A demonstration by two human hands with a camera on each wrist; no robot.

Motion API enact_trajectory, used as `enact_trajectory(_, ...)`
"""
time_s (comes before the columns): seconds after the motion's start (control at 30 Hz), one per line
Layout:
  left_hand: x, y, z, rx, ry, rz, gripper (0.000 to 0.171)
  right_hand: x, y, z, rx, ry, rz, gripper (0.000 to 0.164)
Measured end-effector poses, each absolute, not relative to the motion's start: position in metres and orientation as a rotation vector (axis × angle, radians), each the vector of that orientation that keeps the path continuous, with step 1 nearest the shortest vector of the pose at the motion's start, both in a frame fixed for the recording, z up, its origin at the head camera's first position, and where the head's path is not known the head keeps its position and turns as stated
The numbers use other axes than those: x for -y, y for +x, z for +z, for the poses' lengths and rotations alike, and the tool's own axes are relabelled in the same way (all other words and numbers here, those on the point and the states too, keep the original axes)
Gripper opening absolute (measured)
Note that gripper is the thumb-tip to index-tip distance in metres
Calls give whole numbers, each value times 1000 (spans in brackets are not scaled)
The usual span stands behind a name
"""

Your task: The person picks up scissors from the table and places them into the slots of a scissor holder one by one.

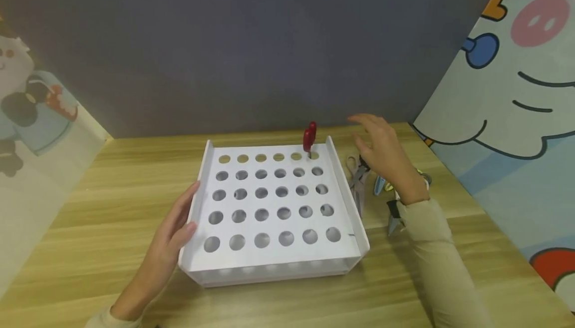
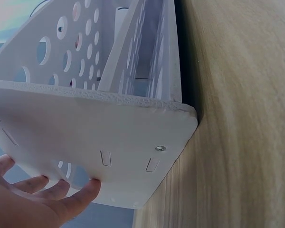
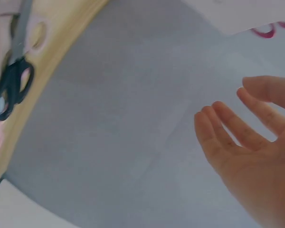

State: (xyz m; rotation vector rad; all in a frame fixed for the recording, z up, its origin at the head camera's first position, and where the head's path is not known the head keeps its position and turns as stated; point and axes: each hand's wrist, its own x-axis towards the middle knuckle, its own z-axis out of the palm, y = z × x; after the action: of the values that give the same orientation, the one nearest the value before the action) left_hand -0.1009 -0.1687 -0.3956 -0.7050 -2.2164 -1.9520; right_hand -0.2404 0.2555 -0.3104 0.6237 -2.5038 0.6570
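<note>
Right hand (image 1: 384,148), fingers parted, holds nothing near red handles (image 1: 307,141), probably scissors; left hand (image 1: 165,239), fingers relaxed, touches white rack (image 1: 273,227).

One white rack (image 1: 273,226), thirty top holes (image 1: 281,191), one red-handled scissors (image 1: 307,140); other scissors (image 1: 358,176): count unclear.

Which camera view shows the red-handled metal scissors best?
The head view: the red-handled metal scissors stand in a far-row hole of the white perforated rack, their upper part unobstructed. The right wrist view catches only parts of them, upper right; the left wrist view shows reddish patches through holes, too unclear to identify.
</note>
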Motion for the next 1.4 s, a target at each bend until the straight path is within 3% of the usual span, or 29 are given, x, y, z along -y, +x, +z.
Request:
enact_trajectory(0.57, 170, -103, -397, 2205, -709, -1963, 59, -310, -280, -376, 3026, 260, 443, 50)
enact_trajectory(0.77, 169, -101, -396, 2213, -711, -1948, 59, -320, -284, -388, 3185, 248, 413, 57)
enact_trajectory(1.4, 171, -103, -398, 2233, -679, -1940, 59, -316, -286, -384, 3166, 296, 526, 37)
